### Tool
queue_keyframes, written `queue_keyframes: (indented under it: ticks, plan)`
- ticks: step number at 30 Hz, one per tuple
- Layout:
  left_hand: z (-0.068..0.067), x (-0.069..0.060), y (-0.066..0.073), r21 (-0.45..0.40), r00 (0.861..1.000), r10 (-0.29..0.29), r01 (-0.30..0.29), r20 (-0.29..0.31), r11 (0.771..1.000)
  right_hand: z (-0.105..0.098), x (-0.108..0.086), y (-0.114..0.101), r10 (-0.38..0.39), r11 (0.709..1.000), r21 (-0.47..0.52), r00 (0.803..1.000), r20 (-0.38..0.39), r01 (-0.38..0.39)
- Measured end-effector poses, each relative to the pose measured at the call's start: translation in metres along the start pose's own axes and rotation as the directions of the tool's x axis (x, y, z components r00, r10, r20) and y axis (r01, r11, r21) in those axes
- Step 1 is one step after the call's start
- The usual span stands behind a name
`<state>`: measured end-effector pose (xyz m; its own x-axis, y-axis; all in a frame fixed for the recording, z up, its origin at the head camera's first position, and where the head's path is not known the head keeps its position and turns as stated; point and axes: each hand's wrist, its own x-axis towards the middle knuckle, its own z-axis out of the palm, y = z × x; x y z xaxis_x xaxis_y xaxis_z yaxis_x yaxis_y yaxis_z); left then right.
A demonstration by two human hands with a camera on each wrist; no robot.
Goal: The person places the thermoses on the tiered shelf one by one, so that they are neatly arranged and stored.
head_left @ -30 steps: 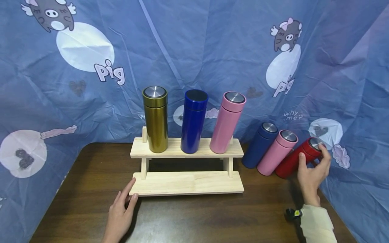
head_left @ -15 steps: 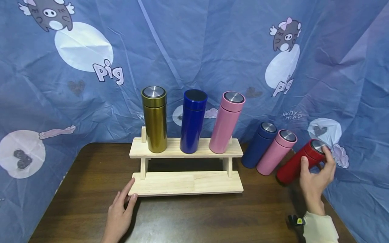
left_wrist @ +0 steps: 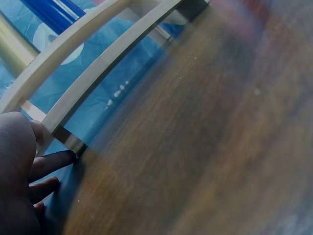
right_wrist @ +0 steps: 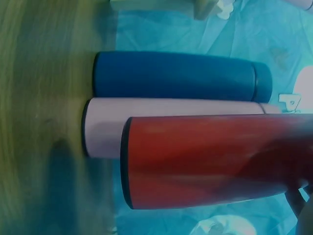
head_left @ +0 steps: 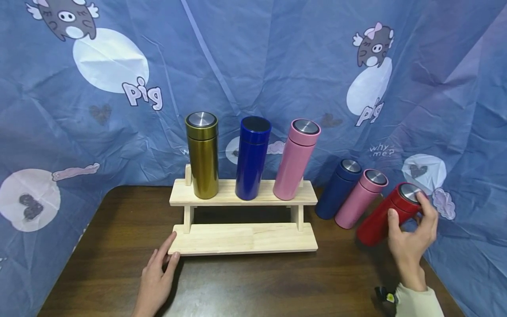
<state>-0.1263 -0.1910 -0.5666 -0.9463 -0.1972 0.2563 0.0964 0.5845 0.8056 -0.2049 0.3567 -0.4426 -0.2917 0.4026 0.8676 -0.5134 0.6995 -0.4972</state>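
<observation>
My right hand (head_left: 412, 242) grips the red thermos bottle (head_left: 382, 220) near its lid, thumb on the near side. In the right wrist view the base of this red bottle (right_wrist: 205, 161) is raised off the table. Beside it stand a pink bottle (head_left: 358, 202) and a dark blue bottle (head_left: 334, 193). My left hand (head_left: 156, 277) touches the left end of the wooden two-tier rack (head_left: 245, 240), fingers extended and thumb at the front edge. On the rack's upper tier stand a gold bottle (head_left: 203, 167), a blue bottle (head_left: 250, 171) and a pink bottle (head_left: 295, 167).
The rack stands on a dark brown wooden table (head_left: 277, 286). Behind and at the right hangs a blue cloth (head_left: 237, 57) with pig prints, close to the bottles. A small black object (head_left: 384, 294) shows beside my right sleeve (head_left: 417, 301).
The red bottle has come away from the pink one, first rightward and toward me, then slightly left and up. My right hand moved with it. The left hand has stayed at the rack.
</observation>
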Motion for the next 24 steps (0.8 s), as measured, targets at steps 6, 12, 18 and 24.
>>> queue_keyframes:
  ticks: [6, 12, 18, 24]
  plan:
    - [0.0, 0.0, 0.0, -0.011, 1.0, -0.003, 0.003, 0.006, 1.0, 0.003, -0.002, -0.003, -0.005, 0.999, 0.036, 1.0, -0.002, 0.006]
    - [-0.001, 0.0, -0.001, -0.009, 1.0, 0.001, -0.001, -0.005, 1.0, 0.007, -0.006, -0.015, -0.033, 0.997, 0.067, 0.999, 0.029, 0.031]
    - [-0.002, 0.0, 0.0, -0.016, 1.0, -0.008, 0.008, 0.012, 1.0, 0.014, -0.009, -0.039, -0.056, 0.99, 0.13, 0.997, 0.05, 0.049]
    - [-0.001, 0.0, 0.0, -0.018, 1.0, -0.011, 0.011, 0.011, 1.0, 0.023, -0.011, -0.058, -0.077, 0.979, 0.195, 0.994, 0.073, 0.061]
